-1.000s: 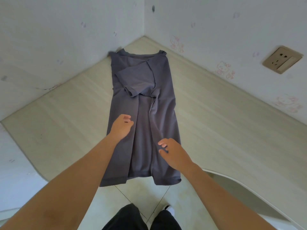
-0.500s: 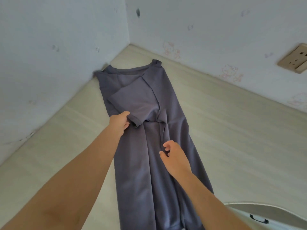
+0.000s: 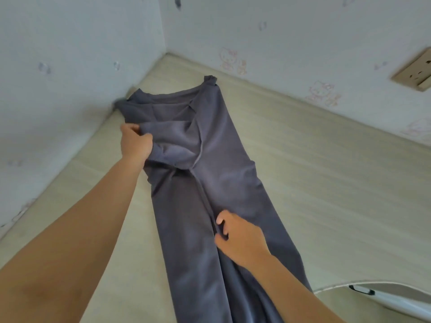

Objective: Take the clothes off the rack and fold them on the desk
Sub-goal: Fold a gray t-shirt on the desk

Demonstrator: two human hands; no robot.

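T-shirt [image 3: 217,183] lengthwise, collar toward corner; left hand [image 3: 136,142] grips sleeve, right hand [image 3: 240,238] pinches fold.

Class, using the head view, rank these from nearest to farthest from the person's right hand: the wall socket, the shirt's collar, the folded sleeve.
1. Folded sleeve, up-left of the right hand.
2. Collar, at the shirt's far end.
3. Wall socket, high on the right wall.

a beige wall socket [image 3: 414,73] sits on the pale wall [image 3: 303,31] near faint pink cartoon-cat prints [image 3: 323,92].
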